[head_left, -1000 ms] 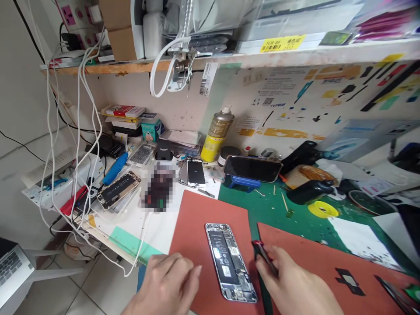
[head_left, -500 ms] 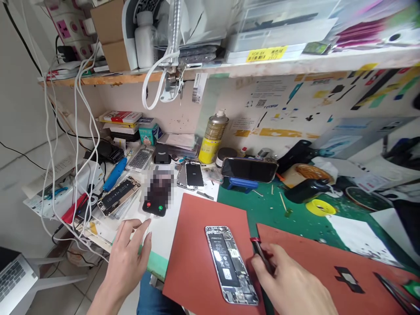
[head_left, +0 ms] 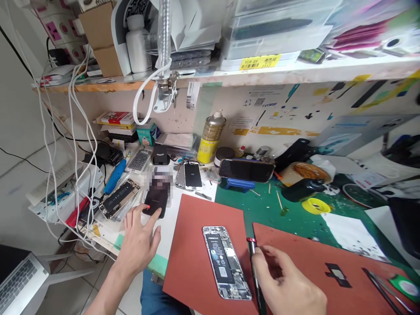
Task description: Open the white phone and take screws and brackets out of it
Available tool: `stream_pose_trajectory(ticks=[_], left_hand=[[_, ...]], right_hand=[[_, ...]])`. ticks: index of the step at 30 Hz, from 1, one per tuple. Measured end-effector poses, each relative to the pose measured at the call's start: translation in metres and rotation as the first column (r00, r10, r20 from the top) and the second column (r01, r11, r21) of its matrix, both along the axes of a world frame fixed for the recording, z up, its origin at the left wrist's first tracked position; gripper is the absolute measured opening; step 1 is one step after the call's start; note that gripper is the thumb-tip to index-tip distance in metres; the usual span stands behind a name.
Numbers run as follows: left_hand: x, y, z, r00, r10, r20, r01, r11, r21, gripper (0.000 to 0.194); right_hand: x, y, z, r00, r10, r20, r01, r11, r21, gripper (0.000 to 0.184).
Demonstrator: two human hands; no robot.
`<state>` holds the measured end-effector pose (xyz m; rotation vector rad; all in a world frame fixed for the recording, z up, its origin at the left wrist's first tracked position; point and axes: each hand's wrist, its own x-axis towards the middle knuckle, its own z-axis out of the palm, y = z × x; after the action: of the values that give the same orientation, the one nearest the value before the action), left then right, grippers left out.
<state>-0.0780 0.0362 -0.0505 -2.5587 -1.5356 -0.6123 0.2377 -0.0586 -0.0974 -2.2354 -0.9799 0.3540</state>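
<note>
My left hand (head_left: 140, 238) reaches over a black smartphone (head_left: 155, 202) lying on the white surface. Its index fingertip is at the lower right of that phone's screen, where a red call button shows; the fingers are extended and hold nothing. My right hand (head_left: 288, 280) is closed around a black screwdriver (head_left: 255, 267) with a red end cap, its tip not visible. Just left of the screwdriver, an opened phone (head_left: 226, 262) with battery and circuit board exposed lies on a red-brown mat (head_left: 185, 249).
Behind the mats, another phone (head_left: 246, 169) leans on a blue stand (head_left: 236, 183). Tweezers (head_left: 380, 288) and a small black part (head_left: 337, 274) lie at right. A spray can (head_left: 211, 138) stands at the back. White cables (head_left: 78, 131) hang at left below the shelf (head_left: 210, 75).
My left hand has moved forward onto the black smartphone, and the green button no longer shows. My right hand still grips the screwdriver, now more upright. The view has shifted slightly.
</note>
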Motion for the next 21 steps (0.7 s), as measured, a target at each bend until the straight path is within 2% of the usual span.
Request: stream_pose_trajectory(ticks=[6, 12, 17, 21], left_hand=[[0.001, 0.002, -0.002, 1.0, -0.007, 0.002, 0.007, 0.999, -0.045, 0.046], [-0.002, 0.003, -0.003, 1.0, 0.006, 0.03, -0.003, 0.996, -0.088, 0.047], [-0.007, 0.005, -0.008, 0.98, 0.117, 0.164, -0.102, 0.99, -0.096, 0.055], [-0.004, 0.008, -0.017, 0.959, 0.21, 0.19, -0.192, 0.975, -0.11, 0.073]], right_hand=[[0.0, 0.004, 0.008, 0.998, -0.043, -0.048, 0.044, 0.999, 0.017, 0.054], [0.001, 0.003, 0.007, 0.999, -0.04, -0.033, 0.041, 0.999, 0.022, 0.053], [0.001, 0.002, 0.005, 0.999, -0.04, -0.017, 0.04, 0.999, 0.027, 0.054], [0.0, 0.001, 0.005, 0.999, -0.033, 0.011, 0.032, 0.999, 0.04, 0.055]])
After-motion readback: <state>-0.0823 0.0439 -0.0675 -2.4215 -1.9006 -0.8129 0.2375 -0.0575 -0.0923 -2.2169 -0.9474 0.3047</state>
